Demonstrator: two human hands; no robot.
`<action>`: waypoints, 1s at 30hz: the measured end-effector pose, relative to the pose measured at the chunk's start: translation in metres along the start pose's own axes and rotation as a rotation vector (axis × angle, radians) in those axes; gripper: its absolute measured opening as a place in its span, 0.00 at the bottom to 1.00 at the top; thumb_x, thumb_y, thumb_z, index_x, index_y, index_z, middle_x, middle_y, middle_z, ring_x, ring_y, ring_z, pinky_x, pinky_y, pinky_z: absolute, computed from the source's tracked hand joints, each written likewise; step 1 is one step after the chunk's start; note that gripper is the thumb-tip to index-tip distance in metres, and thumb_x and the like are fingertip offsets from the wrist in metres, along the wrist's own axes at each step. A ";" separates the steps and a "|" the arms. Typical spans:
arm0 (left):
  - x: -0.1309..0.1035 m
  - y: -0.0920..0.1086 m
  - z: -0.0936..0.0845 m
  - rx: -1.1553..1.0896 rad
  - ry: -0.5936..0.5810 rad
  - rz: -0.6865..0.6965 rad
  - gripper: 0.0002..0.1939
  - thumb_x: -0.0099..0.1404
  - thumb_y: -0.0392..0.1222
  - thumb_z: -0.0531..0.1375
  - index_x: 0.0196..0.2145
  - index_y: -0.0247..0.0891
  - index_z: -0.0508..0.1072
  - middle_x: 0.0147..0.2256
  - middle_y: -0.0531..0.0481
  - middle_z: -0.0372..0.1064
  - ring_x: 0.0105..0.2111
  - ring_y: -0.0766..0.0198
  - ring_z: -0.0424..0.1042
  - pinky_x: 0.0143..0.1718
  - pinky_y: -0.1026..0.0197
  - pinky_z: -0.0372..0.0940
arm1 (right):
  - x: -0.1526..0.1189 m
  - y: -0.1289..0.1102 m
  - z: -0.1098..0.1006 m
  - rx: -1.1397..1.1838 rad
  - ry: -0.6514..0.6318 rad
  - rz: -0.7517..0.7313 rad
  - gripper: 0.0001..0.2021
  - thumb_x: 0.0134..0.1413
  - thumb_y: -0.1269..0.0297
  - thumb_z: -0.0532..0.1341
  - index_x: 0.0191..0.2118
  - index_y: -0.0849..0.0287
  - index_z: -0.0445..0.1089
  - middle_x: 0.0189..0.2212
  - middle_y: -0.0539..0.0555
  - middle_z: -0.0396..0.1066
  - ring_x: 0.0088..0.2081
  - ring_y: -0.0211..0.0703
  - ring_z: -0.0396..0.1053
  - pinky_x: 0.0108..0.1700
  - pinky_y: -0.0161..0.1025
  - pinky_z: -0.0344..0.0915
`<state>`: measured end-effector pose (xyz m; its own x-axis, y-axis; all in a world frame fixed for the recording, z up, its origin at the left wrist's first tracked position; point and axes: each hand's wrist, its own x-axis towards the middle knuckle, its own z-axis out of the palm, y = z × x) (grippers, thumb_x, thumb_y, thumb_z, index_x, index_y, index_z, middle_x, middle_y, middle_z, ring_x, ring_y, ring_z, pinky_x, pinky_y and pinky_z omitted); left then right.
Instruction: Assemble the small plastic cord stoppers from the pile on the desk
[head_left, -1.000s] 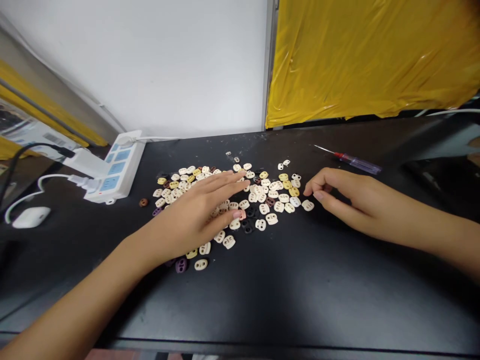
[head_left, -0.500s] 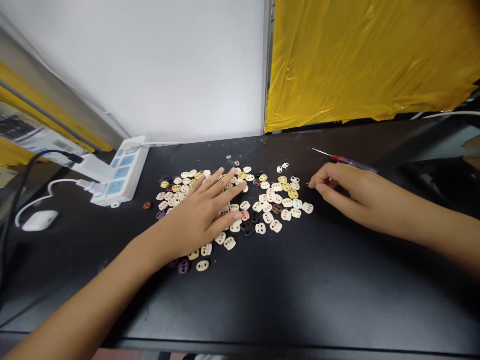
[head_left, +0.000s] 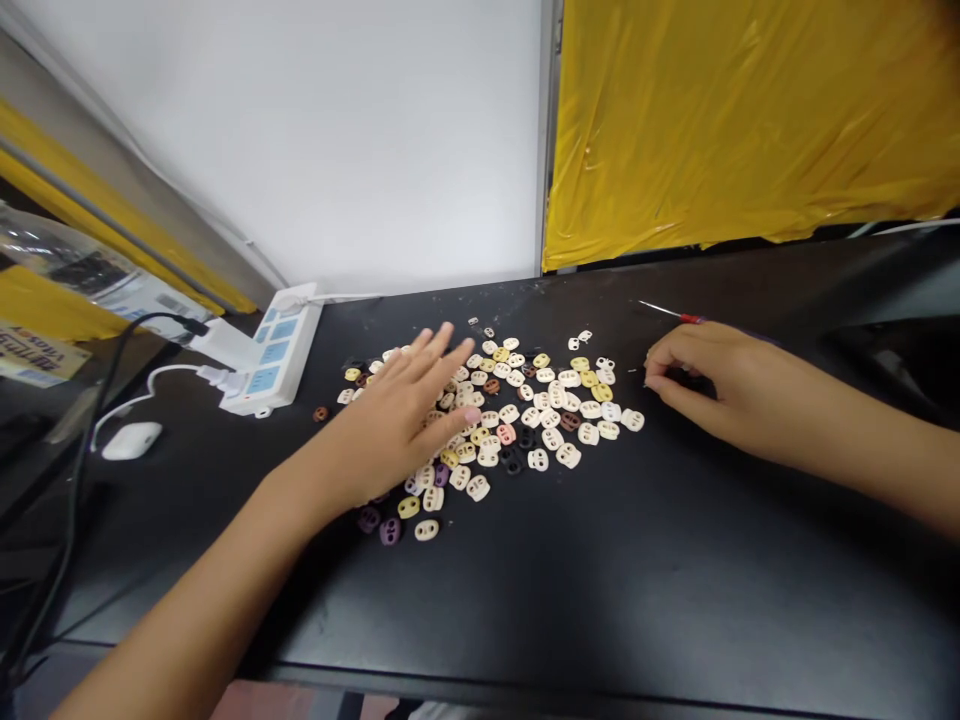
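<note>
My left hand hovers over or rests on a spread of small oval two-hole cord stoppers, fingers stretched and apart; contact cannot be told. Most stoppers are cream; some are yellow, brown, black or purple, and one is pink. Part of the spread is hidden under this hand. To the right of the spread, my right hand is low at the table with thumb and forefinger pinched together. Whatever is between those fingertips is too small to make out. A screwdriver with a red-collared handle lies behind it, partly covered.
A white power strip with plugs and cables stands at the left, near a white earphone case. A clear bottle lies farther left. A white panel and yellow sheeting border the black table behind.
My left hand has shifted left across the spread, uncovering purple, yellow and cream stoppers. My right hand stays pinched, slightly farther right. The whole view has shifted a little.
</note>
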<state>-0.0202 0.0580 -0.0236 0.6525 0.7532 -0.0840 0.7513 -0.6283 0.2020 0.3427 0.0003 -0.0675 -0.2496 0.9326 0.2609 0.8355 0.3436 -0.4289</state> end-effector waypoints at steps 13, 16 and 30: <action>0.030 0.017 0.019 -0.002 0.013 0.225 0.33 0.84 0.57 0.47 0.77 0.37 0.59 0.79 0.40 0.43 0.80 0.42 0.38 0.77 0.27 0.38 | -0.001 -0.008 0.001 0.020 0.009 0.021 0.08 0.65 0.57 0.60 0.43 0.50 0.74 0.43 0.59 0.78 0.47 0.61 0.76 0.55 0.61 0.71; 0.029 0.016 0.016 -0.014 0.033 0.266 0.29 0.85 0.52 0.47 0.73 0.34 0.65 0.75 0.38 0.57 0.79 0.43 0.44 0.76 0.26 0.40 | 0.000 -0.007 -0.001 0.027 0.019 0.022 0.09 0.65 0.55 0.61 0.43 0.51 0.75 0.43 0.59 0.80 0.45 0.60 0.77 0.53 0.60 0.72; 0.034 0.013 0.027 -0.133 0.389 0.440 0.07 0.77 0.31 0.60 0.43 0.35 0.79 0.41 0.45 0.81 0.43 0.55 0.80 0.48 0.54 0.72 | 0.000 -0.006 -0.012 0.023 0.089 -0.006 0.10 0.61 0.58 0.61 0.42 0.53 0.78 0.40 0.57 0.81 0.43 0.59 0.79 0.50 0.56 0.74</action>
<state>0.0140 0.0703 -0.0505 0.7962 0.4597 0.3934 0.3836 -0.8863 0.2595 0.3438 -0.0028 -0.0546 -0.2094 0.9171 0.3394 0.8225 0.3529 -0.4461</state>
